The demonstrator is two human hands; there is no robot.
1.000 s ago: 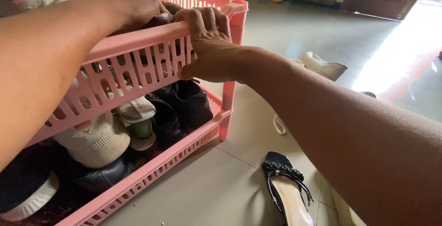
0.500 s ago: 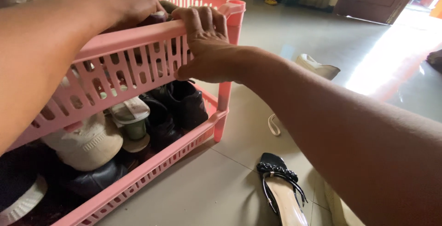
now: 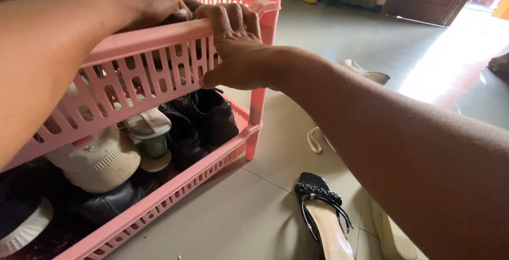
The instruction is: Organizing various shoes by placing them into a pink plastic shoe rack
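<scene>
Right hand [image 3: 236, 48] curls over pink slatted plastic shoe rack [image 3: 159, 74] rim, steadying it; left hand [image 3: 151, 0] grips dark shoe [image 3: 177, 17] inside.

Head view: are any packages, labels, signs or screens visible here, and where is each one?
None is visible: only a pink slatted shoe rack holding shoes, gripped by the right hand with the left hand inside its top tier, and a black sandal on the tiled floor.

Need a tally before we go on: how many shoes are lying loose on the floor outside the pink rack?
3 visible: a black heeled sandal near the rack, a cream shoe beside it, a white shoe farther back. The right arm may hide more.
</scene>
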